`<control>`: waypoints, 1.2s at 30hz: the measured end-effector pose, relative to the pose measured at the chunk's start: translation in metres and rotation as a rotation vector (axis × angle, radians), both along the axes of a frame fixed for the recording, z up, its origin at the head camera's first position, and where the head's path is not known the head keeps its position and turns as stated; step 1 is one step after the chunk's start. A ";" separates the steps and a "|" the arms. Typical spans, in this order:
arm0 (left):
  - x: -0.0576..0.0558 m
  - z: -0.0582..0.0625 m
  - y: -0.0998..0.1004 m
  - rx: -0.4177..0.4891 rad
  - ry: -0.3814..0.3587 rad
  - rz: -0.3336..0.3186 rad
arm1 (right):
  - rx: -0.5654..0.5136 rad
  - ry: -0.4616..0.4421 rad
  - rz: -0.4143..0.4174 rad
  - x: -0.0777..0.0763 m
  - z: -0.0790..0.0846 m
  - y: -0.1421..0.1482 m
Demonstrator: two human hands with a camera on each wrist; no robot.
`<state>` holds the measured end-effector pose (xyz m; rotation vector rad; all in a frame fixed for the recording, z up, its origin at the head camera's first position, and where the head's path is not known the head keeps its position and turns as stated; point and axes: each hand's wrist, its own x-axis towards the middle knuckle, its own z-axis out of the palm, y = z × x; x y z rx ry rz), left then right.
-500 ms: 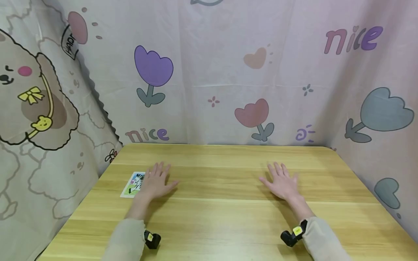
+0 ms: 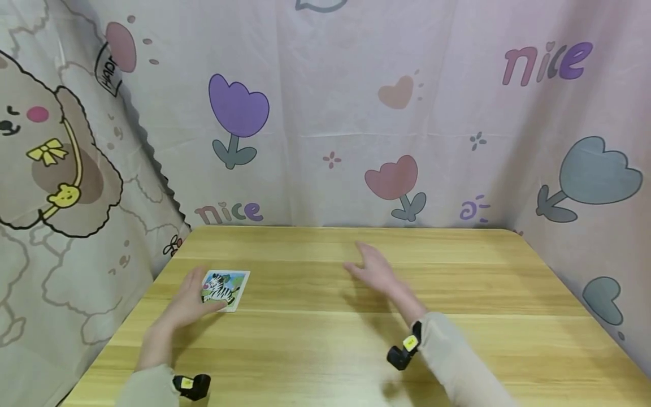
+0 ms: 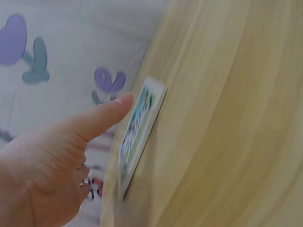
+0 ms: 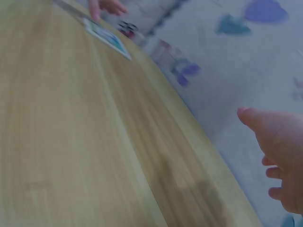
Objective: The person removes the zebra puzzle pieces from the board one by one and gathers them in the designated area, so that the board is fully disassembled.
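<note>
In the head view, find a wooden table (image 2: 325, 356) across the lower half of the frame, backed by a patterned curtain (image 2: 300, 107) filling the upper half. See a zebra card (image 2: 225, 288) lying face up on the tabletop, left of centre and below mid-height. Spot the left hand (image 2: 188, 304) over the left edge of the card, loosely spread rather than clenched, thumb (image 2: 211, 308) stretched along the lower part. Cannot tell about contact. Note the shift since half a second ago: from covering the right side of the card to sitting at its left, baring the right edge. Note also the right hand (image 2: 377, 273), drawn in from farther right to just right of the middle of the frame, relaxed and holding nothing. Find the card in about the same spot as earlier. Would take this to mean attention on the card, not yet carried anywhere

In the left wrist view, see the left hand at lower left, thumb straight out towards the centre, tip at the upper part of the card by its left edge. Cannot make out all the fingers behind, but see no clasp around the card

In the right wrist view, see the right hand at the right edge of the frame, thumb pointing left, gripping nothing. Notice the card small at upper left, lying on the tabletop, with the left hand blurred just above
</note>
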<state>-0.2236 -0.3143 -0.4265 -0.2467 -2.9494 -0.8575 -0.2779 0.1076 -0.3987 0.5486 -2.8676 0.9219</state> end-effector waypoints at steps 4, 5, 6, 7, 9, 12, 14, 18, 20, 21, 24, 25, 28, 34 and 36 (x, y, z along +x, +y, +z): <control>0.008 -0.003 -0.015 0.054 -0.065 0.012 | -0.013 -0.021 0.113 0.005 0.005 -0.045; 0.010 -0.003 -0.017 0.064 -0.081 0.013 | -0.012 -0.026 0.142 0.006 0.005 -0.055; 0.011 -0.004 -0.019 0.069 -0.090 0.013 | -0.013 -0.032 0.166 0.008 0.005 -0.065; 0.012 -0.005 -0.020 0.081 -0.098 0.012 | -0.007 -0.037 0.189 0.010 0.005 -0.075; 0.013 -0.007 -0.022 0.126 -0.118 -0.001 | -0.001 -0.058 0.226 0.014 0.005 -0.093; 0.013 -0.013 -0.022 0.170 -0.097 -0.030 | -0.016 -0.103 0.259 0.020 0.002 -0.116; 0.013 -0.016 -0.020 0.186 -0.084 -0.050 | -0.019 -0.122 0.271 0.024 -0.001 -0.130; 0.012 -0.020 -0.018 0.137 -0.062 -0.056 | -0.029 -0.173 0.278 0.033 -0.012 -0.157; 0.014 -0.019 -0.018 0.108 -0.074 -0.044 | -0.020 -0.181 0.282 0.038 -0.019 -0.170; 0.015 -0.019 -0.018 0.086 -0.074 -0.038 | -0.008 -0.177 0.287 0.041 -0.023 -0.176; 0.019 -0.017 -0.018 0.017 -0.079 -0.019 | 0.057 -0.129 0.305 0.050 -0.033 -0.191; 0.019 -0.016 -0.018 -0.001 -0.078 -0.016 | 0.074 -0.113 0.313 0.052 -0.036 -0.195; 0.021 -0.014 -0.017 -0.039 -0.082 -0.009 | 0.128 -0.062 0.332 0.059 -0.041 -0.205; 0.020 -0.011 -0.014 -0.033 -0.121 -0.016 | 0.194 -0.017 0.326 0.068 -0.042 -0.214; 0.020 -0.011 -0.013 -0.025 -0.134 -0.020 | 0.214 -0.008 0.319 0.069 -0.042 -0.215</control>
